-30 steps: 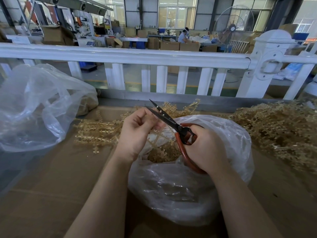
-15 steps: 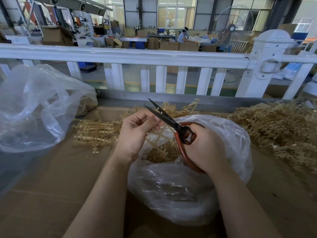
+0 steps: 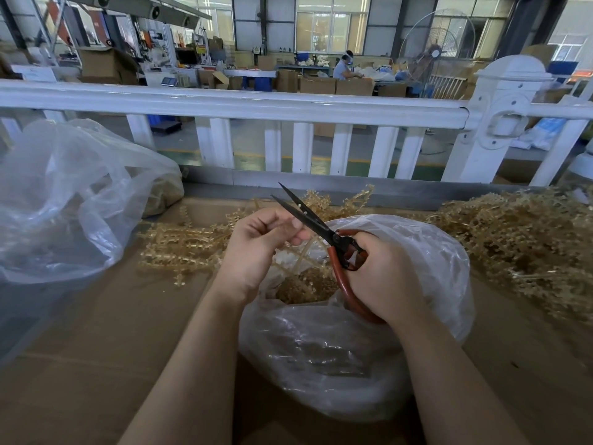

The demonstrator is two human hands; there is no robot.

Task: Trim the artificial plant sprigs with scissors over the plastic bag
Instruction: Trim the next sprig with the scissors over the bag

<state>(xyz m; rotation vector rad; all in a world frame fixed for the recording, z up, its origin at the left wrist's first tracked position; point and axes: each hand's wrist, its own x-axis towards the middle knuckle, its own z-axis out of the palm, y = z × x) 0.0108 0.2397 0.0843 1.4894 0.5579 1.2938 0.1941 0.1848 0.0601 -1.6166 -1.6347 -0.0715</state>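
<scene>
My right hand [image 3: 383, 281] grips red-handled scissors [image 3: 324, 232] whose dark blades stand slightly apart, pointing up and left. My left hand [image 3: 260, 248] pinches a thin pale-gold sprig [image 3: 296, 256] right beside the blades, its stems hanging below my fingers. Both hands hover over a clear plastic bag [image 3: 353, 364] on the cardboard surface; golden-brown trimmings [image 3: 305, 285] lie in its mouth.
A big heap of golden sprigs [image 3: 519, 239] lies at the right, a smaller spread of sprigs [image 3: 183, 242] left of my hands. Another large clear bag [image 3: 64, 200] sits at far left. A white railing [image 3: 237, 104] borders the table's far edge.
The hands and scissors have barely shifted; my left fingers have adjusted slightly on the sprig beside the blades.
</scene>
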